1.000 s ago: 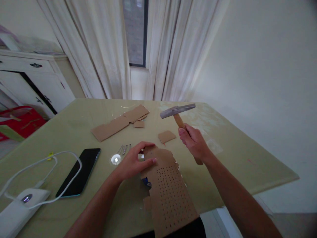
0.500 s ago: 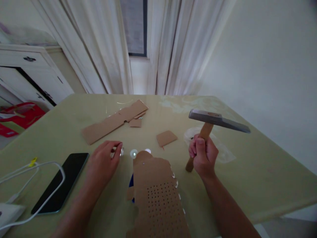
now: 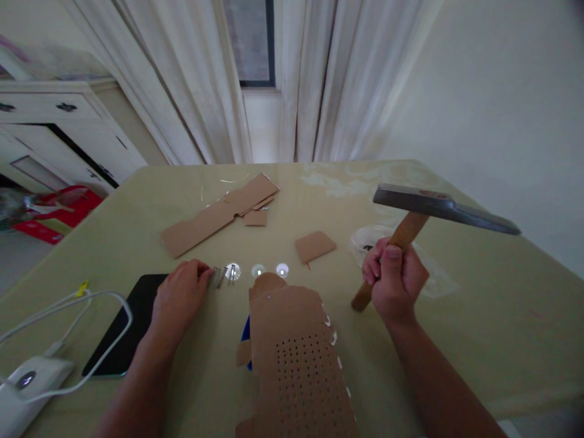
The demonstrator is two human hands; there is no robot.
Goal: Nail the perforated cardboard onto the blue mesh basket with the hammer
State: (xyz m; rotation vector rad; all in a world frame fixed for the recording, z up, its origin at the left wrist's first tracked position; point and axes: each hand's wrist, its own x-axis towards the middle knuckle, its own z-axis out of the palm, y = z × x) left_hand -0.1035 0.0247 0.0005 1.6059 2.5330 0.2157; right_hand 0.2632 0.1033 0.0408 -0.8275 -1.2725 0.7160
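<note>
The right hand has a closed grip around the wooden handle of the hammer, head raised above the tabletop. The left hand rests with fingertips on the small nails. Between both hands lies the perforated cardboard, with a phone at the left.

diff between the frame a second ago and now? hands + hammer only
The left hand let go of the holed cardboard and moved left to the nails, fingertips on them. The right hand swung the hammer over: its head went from left of the hand to up and right. The grip on the handle, the phone and the cardboard scraps are unchanged.
</note>
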